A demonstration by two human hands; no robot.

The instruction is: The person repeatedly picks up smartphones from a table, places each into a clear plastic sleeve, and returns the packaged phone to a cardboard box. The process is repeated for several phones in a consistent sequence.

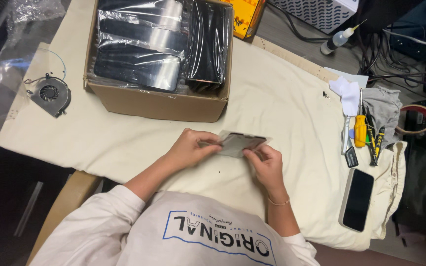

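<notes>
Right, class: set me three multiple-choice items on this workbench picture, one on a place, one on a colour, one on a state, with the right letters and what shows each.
1. Where does the small cooling fan lie?
A. left of the cardboard box
B. inside the box
C. beside the phone

2. What colour is the screwdriver handle at the right of the cloth?
A. blue
B. yellow-orange
C. white

3. How is the flat dark panel in a clear sleeve held?
A. lying untouched on the cloth
B. by the right hand alone
C. between both hands, above the cloth

Answers:
1 A, the fan sits on the table left of the box.
2 B, the handle is plainly yellow-orange.
3 C, the left hand has its grip on one end and the right hand on the other.
</notes>
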